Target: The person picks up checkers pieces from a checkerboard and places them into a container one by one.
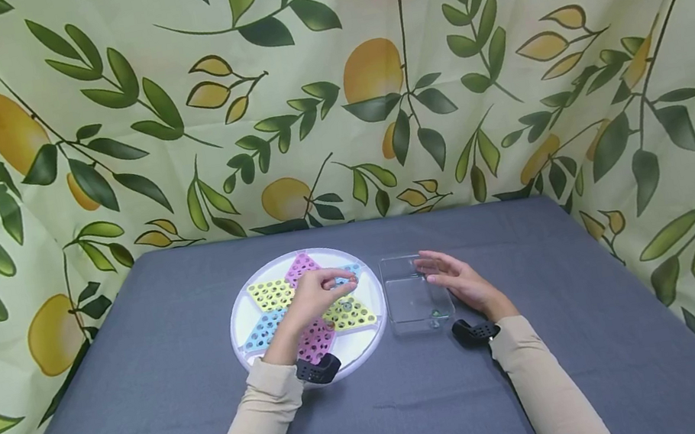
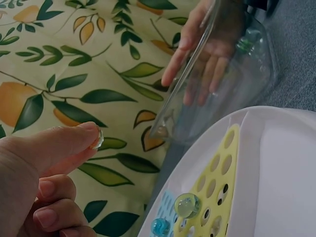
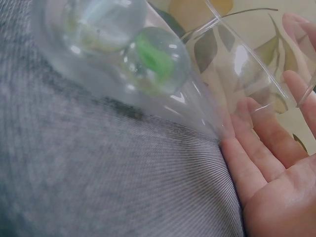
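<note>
My left hand hovers over the round Chinese checkers board. In the left wrist view its thumb and index finger pinch a small clear marble with an orange tint, the other fingers curled below. A pale yellow marble and a blue marble sit on the board. To the board's right stands a clear plastic box. My right hand is at the box's right side, fingers extended along its wall. Inside the box's near right corner lie a green-swirled marble and a paler marble.
Both the board and the box stand on a dark grey cloth-covered table. A leaf-and-fruit patterned curtain hangs behind and at both sides. Black wrist cameras are strapped below each hand.
</note>
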`<action>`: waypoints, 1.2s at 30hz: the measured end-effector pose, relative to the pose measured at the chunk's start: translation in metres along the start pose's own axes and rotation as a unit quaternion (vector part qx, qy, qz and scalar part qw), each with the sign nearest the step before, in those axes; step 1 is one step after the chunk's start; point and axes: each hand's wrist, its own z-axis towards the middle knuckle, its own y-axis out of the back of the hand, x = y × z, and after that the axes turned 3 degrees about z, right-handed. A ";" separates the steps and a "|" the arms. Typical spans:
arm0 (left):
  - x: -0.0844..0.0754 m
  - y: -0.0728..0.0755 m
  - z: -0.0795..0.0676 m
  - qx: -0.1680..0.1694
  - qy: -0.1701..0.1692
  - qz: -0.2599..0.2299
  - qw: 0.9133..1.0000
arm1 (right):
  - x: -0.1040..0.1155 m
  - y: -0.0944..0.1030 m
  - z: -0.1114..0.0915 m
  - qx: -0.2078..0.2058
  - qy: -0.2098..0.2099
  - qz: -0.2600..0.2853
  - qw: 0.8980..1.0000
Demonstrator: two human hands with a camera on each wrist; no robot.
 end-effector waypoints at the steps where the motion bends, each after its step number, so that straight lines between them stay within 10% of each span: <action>1: 0.000 -0.001 0.000 0.002 0.003 -0.001 1.000 | 0.000 0.000 0.000 0.001 0.000 0.002 1.000; 36: -0.014 -0.030 0.006 0.020 -0.069 0.011 0.997 | -0.001 0.001 -0.001 -0.001 -0.011 -0.023 1.000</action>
